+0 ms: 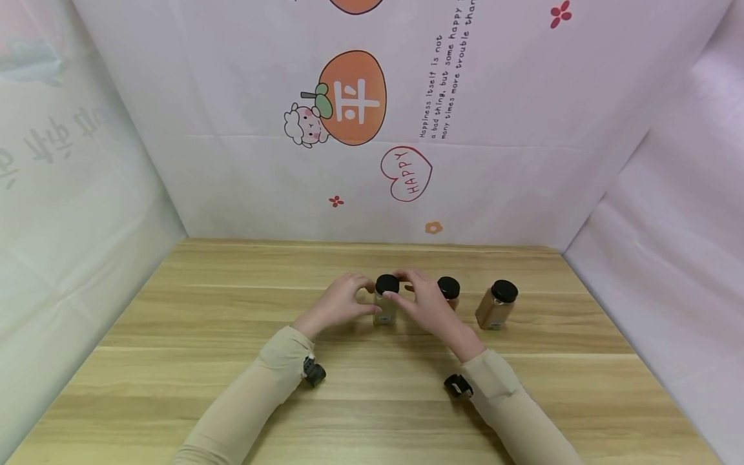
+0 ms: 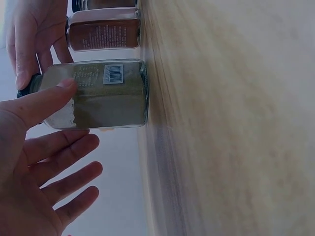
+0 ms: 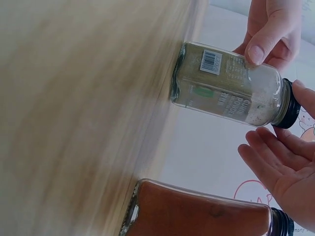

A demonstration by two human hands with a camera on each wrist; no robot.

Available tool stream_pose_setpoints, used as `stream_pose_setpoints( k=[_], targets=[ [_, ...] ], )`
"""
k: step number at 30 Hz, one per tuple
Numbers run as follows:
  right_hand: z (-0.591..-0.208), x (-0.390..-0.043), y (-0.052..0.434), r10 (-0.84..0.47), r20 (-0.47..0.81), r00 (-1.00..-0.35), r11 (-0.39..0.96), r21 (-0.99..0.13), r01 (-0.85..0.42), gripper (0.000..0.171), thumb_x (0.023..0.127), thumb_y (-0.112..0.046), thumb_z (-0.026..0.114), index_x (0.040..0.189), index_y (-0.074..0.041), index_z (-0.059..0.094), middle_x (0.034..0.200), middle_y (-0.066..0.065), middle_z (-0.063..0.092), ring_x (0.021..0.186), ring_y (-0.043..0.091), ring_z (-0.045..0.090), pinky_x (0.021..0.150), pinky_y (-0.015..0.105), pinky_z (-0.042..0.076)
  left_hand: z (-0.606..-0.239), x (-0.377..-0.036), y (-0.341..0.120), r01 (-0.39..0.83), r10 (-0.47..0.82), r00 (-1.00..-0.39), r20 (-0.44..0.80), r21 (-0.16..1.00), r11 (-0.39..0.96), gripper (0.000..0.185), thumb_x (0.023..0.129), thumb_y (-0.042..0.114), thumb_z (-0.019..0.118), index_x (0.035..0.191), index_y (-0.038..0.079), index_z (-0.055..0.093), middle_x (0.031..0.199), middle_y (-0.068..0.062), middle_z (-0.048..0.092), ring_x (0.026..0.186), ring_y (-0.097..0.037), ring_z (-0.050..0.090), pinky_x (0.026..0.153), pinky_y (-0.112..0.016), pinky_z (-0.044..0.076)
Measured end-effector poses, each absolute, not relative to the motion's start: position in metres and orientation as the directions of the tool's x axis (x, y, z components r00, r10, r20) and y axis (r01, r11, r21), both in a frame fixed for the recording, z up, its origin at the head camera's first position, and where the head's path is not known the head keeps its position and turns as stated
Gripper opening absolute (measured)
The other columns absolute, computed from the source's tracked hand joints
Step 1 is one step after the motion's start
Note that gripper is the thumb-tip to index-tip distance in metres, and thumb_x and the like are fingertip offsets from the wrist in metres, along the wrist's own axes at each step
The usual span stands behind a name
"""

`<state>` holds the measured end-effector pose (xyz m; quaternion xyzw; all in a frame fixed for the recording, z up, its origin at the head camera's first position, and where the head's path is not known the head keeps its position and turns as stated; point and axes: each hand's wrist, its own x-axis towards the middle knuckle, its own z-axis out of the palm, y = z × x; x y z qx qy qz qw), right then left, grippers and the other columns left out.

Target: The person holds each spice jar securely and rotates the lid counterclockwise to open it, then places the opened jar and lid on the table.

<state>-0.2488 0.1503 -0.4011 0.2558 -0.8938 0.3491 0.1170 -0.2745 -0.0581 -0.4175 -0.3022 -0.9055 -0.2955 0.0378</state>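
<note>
Right now I see both hands gathered around one spice jar (image 1: pixel 385 309) that stands upright on the counter (image 1: pixel 174 361), roughly midway between its left and right edges and nearer the far edge than the near one. The jar is clear, holds an olive-green powder and carries a black cap (image 1: pixel 387 283).

My left hand (image 1: pixel 340 302) is at the jar's left side. From the left wrist view its thumb (image 2: pixel 47 101) lies on the glass near the shoulder, while the other fingers are spread and straight, off the jar, so that grip is wide and only touching.

My right hand (image 1: pixel 423 298) comes in from the right. In the right wrist view its thumb (image 3: pixel 306 96) is at the cap and its fingers (image 3: pixel 270 157) are straight just below the jar's neck; I cannot tell whether they touch the glass. Its grip is wide too, not closed round anything.

A second jar (image 1: pixel 450 292) with reddish-brown powder stands just beside my right hand, partly hidden by it. A third jar (image 1: pixel 496 305) with tan powder stands further toward the right edge, apart from the others. Both have black caps.
</note>
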Motion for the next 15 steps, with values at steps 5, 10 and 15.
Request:
stream_pose_setpoints(
  k=[5, 10, 15],
  targets=[
    [-0.4005, -0.2483, 0.1496, -0.385, 0.397, -0.833, 0.642, -0.534, -0.55, 0.048, 0.09, -0.033, 0.064, 0.123, 0.0, 0.055, 0.119, 0.016, 0.059, 0.113, 0.028, 0.057, 0.091, 0.043, 0.051, -0.4187, -0.2743, -0.058, 0.591, 0.539, -0.802, 0.258, 0.472, 0.654, 0.04, 0.08, 0.035, 0.076, 0.109, 0.008, 0.066, 0.107, -0.004, 0.065, 0.106, -0.023, 0.057, 0.095, -0.04, 0.044],
    [-0.4012, -0.2488, 0.1497, -0.396, 0.396, -0.828, 0.655, -0.51, -0.557, 0.049, 0.09, -0.034, 0.063, 0.124, 0.001, 0.054, 0.12, 0.016, 0.059, 0.114, 0.028, 0.057, 0.091, 0.043, 0.051, -0.419, -0.2736, -0.058, 0.599, 0.543, -0.798, 0.262, 0.447, 0.664, 0.041, 0.08, 0.036, 0.075, 0.11, 0.008, 0.066, 0.108, -0.003, 0.064, 0.107, -0.023, 0.056, 0.096, -0.041, 0.044],
    [-0.401, -0.2496, 0.1504, -0.414, 0.39, -0.822, 0.658, -0.496, -0.567, 0.051, 0.091, -0.033, 0.062, 0.126, 0.002, 0.052, 0.122, 0.017, 0.059, 0.115, 0.029, 0.056, 0.092, 0.043, 0.05, -0.4189, -0.2736, -0.0574, 0.598, 0.543, -0.799, 0.257, 0.438, 0.671, 0.041, 0.081, 0.036, 0.075, 0.11, 0.008, 0.066, 0.109, -0.004, 0.064, 0.108, -0.025, 0.055, 0.098, -0.043, 0.042]
  ],
)
